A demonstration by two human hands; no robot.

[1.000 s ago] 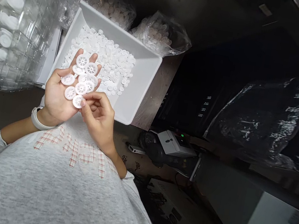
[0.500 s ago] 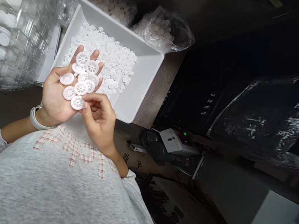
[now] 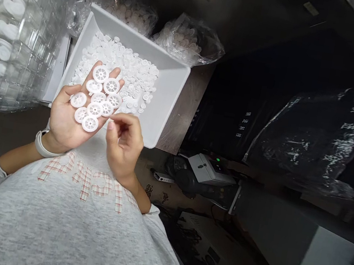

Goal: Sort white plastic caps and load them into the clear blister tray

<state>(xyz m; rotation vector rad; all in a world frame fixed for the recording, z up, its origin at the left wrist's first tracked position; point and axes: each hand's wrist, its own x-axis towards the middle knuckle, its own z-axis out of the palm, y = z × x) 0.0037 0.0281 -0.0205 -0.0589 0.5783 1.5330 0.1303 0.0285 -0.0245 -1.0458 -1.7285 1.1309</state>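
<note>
Several white plastic spoked wheels (image 3: 94,109) rest loosely on the upturned palm of my left hand (image 3: 68,125), whose fingers stretch out beneath them. Just right of the wheels, my right hand (image 3: 123,148) is closed, thumb and forefinger pinched together. Anything between those fingertips is too small to make out. Beyond my left hand, a white tray (image 3: 167,89) holds a heap of small white round plastic parts (image 3: 133,72). My left hand hides the near left part of the heap.
Clear bags (image 3: 191,39) of similar pale parts lie behind the tray. Stacked clear plastic trays (image 3: 39,35) with white pieces stand at left. On the right are a white-and-black device (image 3: 209,169) with a green light and black plastic sheeting (image 3: 307,132) with printed characters.
My right hand has moved slightly right, away from the lowest wheel it was touching. The wheels on my left palm lie more spread out and tilt more toward me.
</note>
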